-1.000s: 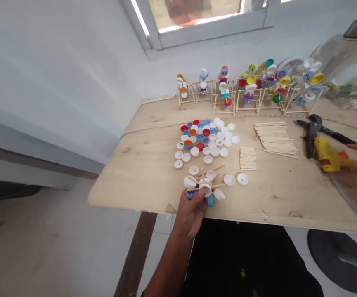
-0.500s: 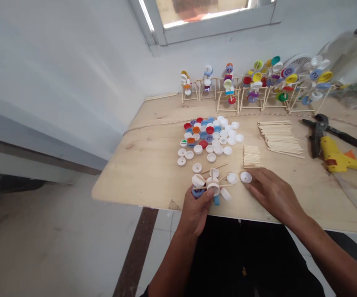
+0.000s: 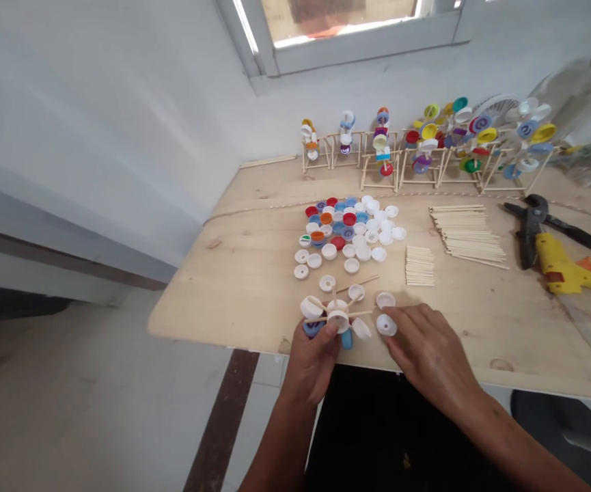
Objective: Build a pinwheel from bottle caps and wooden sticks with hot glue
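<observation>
left hand (image 3: 309, 363) clamped on stick-and-cap wheel (image 3: 338, 321), right hand (image 3: 431, 345) pinching white cap (image 3: 386, 325) to its right, green-marked cap (image 3: 305, 240) left in far cap cluster (image 3: 349, 219), print too small to read

- White-and-blue spoked wheel (image 3: 337, 321): smooth plastic caps (image 3: 311, 307), bare matt wooden sticks (image 3: 361, 313).
- Pale, flat wooden tabletop (image 3: 223, 280): knotted, low sheen.
- Yellow pistol-shaped plastic glue gun (image 3: 556, 263): smooth, from where I stand.
- Black cloth garment (image 3: 377, 424): matt.
</observation>
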Demonstrator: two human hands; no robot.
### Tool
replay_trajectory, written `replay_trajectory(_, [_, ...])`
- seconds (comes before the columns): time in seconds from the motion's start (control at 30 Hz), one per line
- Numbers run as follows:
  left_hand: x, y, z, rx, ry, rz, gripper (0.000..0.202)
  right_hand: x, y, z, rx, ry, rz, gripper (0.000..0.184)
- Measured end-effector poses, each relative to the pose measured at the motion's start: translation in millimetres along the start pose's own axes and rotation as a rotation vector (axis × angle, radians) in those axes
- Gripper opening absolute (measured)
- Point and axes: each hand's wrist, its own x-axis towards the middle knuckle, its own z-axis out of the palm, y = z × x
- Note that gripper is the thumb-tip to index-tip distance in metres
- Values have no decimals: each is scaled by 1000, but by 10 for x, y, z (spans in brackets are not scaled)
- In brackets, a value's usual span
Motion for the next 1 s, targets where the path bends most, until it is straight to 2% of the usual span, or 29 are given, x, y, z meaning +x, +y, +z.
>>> replay_trajectory(0.17, [3, 68, -80, -17, 31, 45, 37, 195, -140, 202, 13, 40, -78, 24])
replay_trajectory(0.37, [25, 76, -55, 4, 43, 53, 37, 169, 139, 119, -28, 146, -29, 24])
replay_trajectory(0.47, [37, 53, -3, 26, 13, 52, 34, 137, 256, 91, -90, 113, 7, 25])
replay_trajectory(0.6, [19, 43, 39, 40, -3, 60, 32, 139, 264, 161, -88, 58, -8, 26])
replay_trajectory(0.73, [-14, 57, 67, 63, -9, 60, 28, 149, 246, 210, -89, 70, -18, 22])
replay_trajectory(1.0, [-26, 29, 135, 37, 3, 6, 34, 65, 303, 219, -100, 83, -4, 22])
